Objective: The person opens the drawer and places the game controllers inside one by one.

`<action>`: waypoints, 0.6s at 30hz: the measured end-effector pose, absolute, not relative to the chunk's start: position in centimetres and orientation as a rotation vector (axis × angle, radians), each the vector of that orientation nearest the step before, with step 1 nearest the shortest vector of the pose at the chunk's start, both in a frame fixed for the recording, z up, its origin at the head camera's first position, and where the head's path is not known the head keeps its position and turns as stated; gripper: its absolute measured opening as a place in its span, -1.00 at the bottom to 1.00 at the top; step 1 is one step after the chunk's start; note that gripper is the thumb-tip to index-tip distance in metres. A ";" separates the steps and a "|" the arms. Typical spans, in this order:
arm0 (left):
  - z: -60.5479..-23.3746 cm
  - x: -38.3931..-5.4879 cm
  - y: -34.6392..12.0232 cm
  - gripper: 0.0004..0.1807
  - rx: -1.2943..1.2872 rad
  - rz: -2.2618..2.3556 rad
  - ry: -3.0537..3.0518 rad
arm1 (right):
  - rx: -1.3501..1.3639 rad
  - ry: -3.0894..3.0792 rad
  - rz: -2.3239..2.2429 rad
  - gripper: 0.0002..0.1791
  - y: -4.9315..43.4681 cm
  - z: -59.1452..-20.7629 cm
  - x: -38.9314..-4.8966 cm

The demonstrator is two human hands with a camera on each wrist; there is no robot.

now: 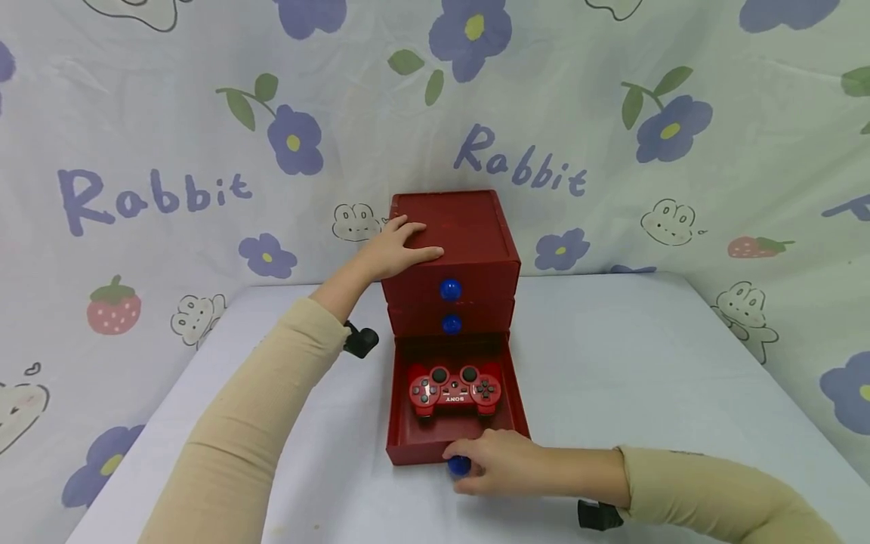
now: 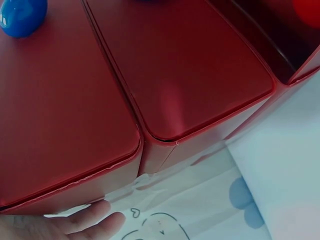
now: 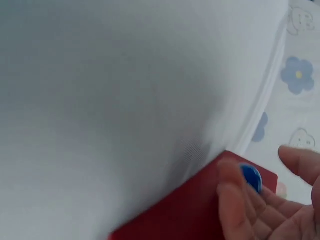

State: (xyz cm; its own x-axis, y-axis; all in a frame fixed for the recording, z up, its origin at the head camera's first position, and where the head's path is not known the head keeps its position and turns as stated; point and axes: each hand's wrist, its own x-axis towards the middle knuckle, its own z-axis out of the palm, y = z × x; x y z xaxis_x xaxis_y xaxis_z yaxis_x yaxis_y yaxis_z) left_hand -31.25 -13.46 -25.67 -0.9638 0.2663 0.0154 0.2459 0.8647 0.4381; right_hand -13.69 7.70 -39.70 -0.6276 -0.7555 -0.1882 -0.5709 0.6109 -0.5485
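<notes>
A red box unit of stacked drawers (image 1: 451,227) has blue round knobs on its fronts. Its bottom drawer (image 1: 401,423) is pulled out, and a red Sony game controller (image 1: 454,389) lies inside. My left hand (image 1: 394,249) rests on the unit's top at the left edge, fingers spread; fingertips of this left hand (image 2: 85,222) show beside the box in the left wrist view. At the drawer's front, my right hand (image 1: 499,462) is around the blue knob (image 1: 459,465). The right wrist view shows the thumb apart from the knob (image 3: 251,177), with blurred fingers beside it.
The unit stands on a table with a white cover (image 1: 612,363), close to a hanging cloth (image 1: 381,136) printed with flowers, rabbits and lettering. The two upper drawers, with their knobs (image 1: 451,289), are closed. A dark wrist camera (image 1: 360,341) sits at the left wrist.
</notes>
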 end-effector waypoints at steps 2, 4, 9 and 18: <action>-25.7 -31.3 -13.5 -0.18 0.412 0.691 2.992 | -1.099 2.491 -0.564 -0.62 7.5 -40.0 -13.5; -25.7 -31.3 -13.5 -0.18 0.413 0.691 2.993 | -1.153 2.554 -0.512 -0.65 7.4 -40.3 -13.3; -25.7 -31.2 -13.5 -0.18 0.410 0.691 2.993 | -1.252 2.677 -0.450 -0.76 7.1 -40.8 -13.1; -25.7 -31.1 -13.4 -0.19 0.411 0.687 2.992 | -1.267 2.736 -0.443 -0.80 6.9 -41.0 -13.1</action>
State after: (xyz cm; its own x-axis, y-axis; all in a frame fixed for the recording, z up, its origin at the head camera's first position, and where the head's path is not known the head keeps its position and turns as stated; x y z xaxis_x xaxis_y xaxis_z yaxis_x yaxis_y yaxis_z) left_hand -31.12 -13.36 -25.67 -0.9638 0.2663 0.0159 0.2466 0.8665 0.4339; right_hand -13.14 6.85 -41.03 -0.6506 -0.7585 0.0368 -0.7313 0.6128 -0.2995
